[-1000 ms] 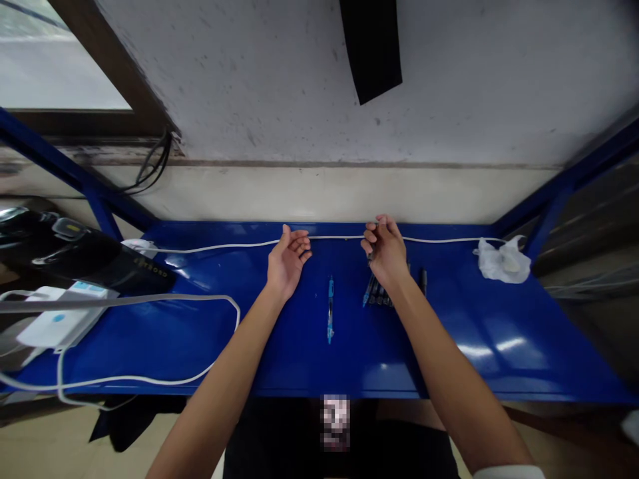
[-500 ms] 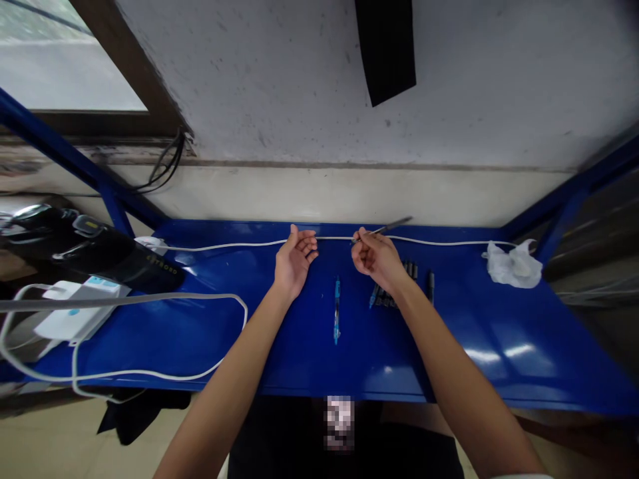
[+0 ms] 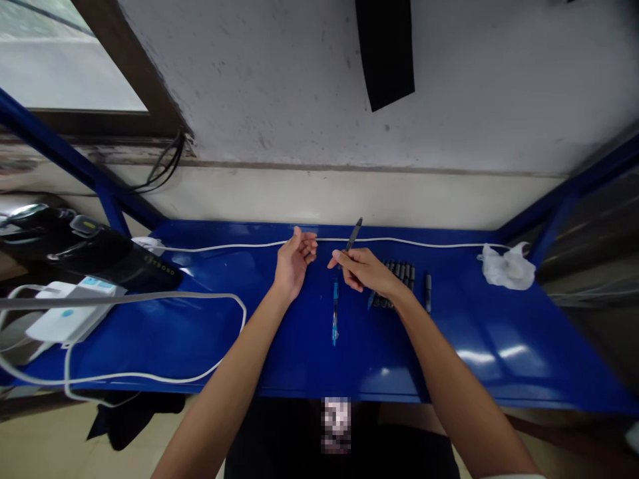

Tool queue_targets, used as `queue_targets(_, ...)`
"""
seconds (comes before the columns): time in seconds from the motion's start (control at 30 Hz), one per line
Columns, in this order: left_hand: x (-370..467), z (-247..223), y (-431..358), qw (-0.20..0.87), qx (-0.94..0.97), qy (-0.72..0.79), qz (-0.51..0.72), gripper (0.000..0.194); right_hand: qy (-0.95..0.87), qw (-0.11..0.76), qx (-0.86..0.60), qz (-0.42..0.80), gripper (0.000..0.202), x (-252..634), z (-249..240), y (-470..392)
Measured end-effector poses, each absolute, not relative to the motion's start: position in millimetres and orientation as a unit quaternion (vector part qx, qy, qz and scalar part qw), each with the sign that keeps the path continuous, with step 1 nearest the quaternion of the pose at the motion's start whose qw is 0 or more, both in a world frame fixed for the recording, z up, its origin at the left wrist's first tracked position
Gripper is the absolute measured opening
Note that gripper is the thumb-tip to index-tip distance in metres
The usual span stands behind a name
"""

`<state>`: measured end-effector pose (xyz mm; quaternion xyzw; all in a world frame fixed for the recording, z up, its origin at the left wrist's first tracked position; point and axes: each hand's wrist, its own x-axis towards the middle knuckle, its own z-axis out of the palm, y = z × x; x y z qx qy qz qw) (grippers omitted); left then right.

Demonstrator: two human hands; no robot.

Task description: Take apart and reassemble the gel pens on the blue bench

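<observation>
Between the thumb and fingers of my right hand (image 3: 360, 267) is a dark pen (image 3: 354, 233), its far end pointing up and slightly right. My left hand (image 3: 295, 259) is raised over the blue table, palm turned inward, fingers loosely curled and apart, with nothing in it. A blue pen (image 3: 335, 313) lies lengthwise on the table between my two forearms, its far end close below my right hand. Several dark pens (image 3: 403, 274) lie side by side in a row, partly hidden under my right wrist. One more dark pen (image 3: 428, 293) lies apart to their right.
A white cable (image 3: 424, 244) runs along the back of the blue table (image 3: 479, 319). At the right lies a crumpled white plastic bag (image 3: 509, 267). On the left are a white power strip (image 3: 74, 313), looped cable and a black bottle (image 3: 120, 256).
My right hand has moved left and slightly down, and the pen in it has swung from slanting right to nearly upright. My left hand has hardly moved.
</observation>
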<state>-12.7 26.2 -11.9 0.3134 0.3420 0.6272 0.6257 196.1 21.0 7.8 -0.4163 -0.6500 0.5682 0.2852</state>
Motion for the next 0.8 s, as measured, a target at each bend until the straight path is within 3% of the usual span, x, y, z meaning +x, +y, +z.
queue_targets(0.27,-5,-12,9,0.445,0.608,0.431,0.498,0.047,-0.649,0.322,-0.557,0.406,0.065,291,33,-43)
queue_targets(0.43,-3,-22,1,0.27,0.791,0.473,0.278,0.05,-0.628,0.194,-0.714,0.242,0.065,377,10,-82)
queue_targets(0.6,-2,-23,0,0.215,0.816,0.496,0.203,0.045,-0.64,0.004,-0.756,0.139,0.05,387,2,-89)
queue_targets(0.8,-3,-14,-5,0.188,0.823,0.507,0.173,0.041,-0.627,-0.03,-0.775,0.072,0.051,337,4,-99)
